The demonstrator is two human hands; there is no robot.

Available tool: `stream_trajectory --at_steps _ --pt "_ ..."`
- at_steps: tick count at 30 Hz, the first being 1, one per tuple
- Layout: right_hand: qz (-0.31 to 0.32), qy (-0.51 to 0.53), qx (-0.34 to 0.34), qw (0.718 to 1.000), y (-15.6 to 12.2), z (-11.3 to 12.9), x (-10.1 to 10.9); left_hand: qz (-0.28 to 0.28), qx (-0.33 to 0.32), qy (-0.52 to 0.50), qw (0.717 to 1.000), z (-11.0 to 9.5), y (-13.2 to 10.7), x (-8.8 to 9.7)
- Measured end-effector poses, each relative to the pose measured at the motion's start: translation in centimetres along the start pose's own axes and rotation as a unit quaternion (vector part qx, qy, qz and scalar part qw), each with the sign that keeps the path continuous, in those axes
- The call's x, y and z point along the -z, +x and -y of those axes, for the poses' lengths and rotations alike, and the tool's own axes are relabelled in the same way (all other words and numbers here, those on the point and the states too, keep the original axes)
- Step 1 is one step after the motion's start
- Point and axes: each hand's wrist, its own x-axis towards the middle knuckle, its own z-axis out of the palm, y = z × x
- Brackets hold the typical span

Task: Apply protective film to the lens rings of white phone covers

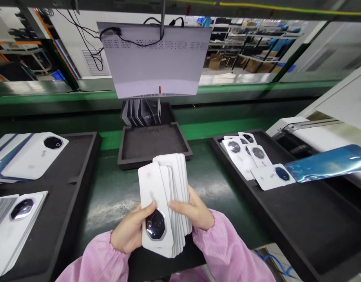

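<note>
Between my two hands is a fanned stack of white phone back covers [151, 180], held up over the dark green bench. The front cover faces me, its dark octagonal camera ring at the lower end. My left hand [130, 229] grips the stack's left side, thumb lying on the front cover just above the camera ring. On the right side my right hand [195, 209] is closed around the covers, its thumb pressing on the fanned edges. The fingers behind the stack are hidden.
At left, a black tray [77, 172] carries stacks of white covers [36, 156]. A right-hand tray [312, 223] bears several loose covers [239, 156] beside a glossy blue film [330, 162]. Ahead, dark sheets [142, 111] stand behind a small tray [153, 141], below a hanging monitor [156, 62].
</note>
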Motion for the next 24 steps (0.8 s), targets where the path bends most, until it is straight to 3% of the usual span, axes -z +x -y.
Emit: stream_trajectory --at_steps 5,9,11,13,16,19,22,24 --pt "-0.003 -0.015 -0.008 1.000 0.0 0.2 0.6 0.023 0.010 0.028 0.999 0.5 0.2 0.1" --pt "0.051 -0.064 0.006 0.997 -0.1 0.9 1.2 0.030 -0.044 0.139 0.989 0.7 -0.1 0.2" --pt "0.081 -0.088 0.006 0.993 -0.2 1.2 1.4 0.032 -0.100 0.245 0.964 0.5 -0.3 0.3" --pt "0.096 -0.111 0.015 0.989 -0.2 1.3 1.5 0.019 -0.149 0.364 0.919 0.3 -0.7 0.3" --pt "0.101 -0.147 0.038 0.983 0.1 1.3 1.3 -0.011 -0.177 0.480 0.859 -0.2 -1.1 0.2" --pt "0.131 -0.163 0.043 0.977 0.4 1.3 1.3 -0.022 -0.192 0.507 0.840 -0.3 -1.3 0.2" --pt "0.165 -0.206 0.059 0.963 0.8 1.3 1.9 -0.028 -0.219 0.488 0.844 -0.3 -0.7 0.4" --pt "0.153 -0.247 0.085 0.953 1.1 1.1 2.3 -0.047 -0.247 0.462 0.850 -0.3 0.1 0.7"
